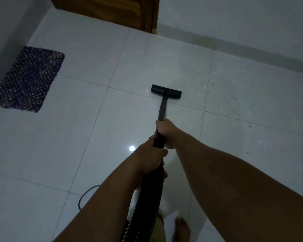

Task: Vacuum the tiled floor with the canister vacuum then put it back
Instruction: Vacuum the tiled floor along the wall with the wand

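A black vacuum floor head [166, 91] lies flat on the white tiled floor [94, 130], near a tile joint in the middle of the view. Its black wand [162, 109] runs back to me. My right hand [165, 131] grips the wand higher up, and my left hand [151, 158] grips it just behind, where the ribbed black hose [147, 203] begins. The hose drops down between my arms. The canister itself is out of view.
A purple woven mat [27, 79] lies at the left wall. A wooden door [112, 11] stands at the far end, with a white wall [234, 20] to its right. A black cord [85, 194] loops on the floor at lower left. My bare foot [181, 229] shows at the bottom. Pale specks dot the tiles at right [234, 102].
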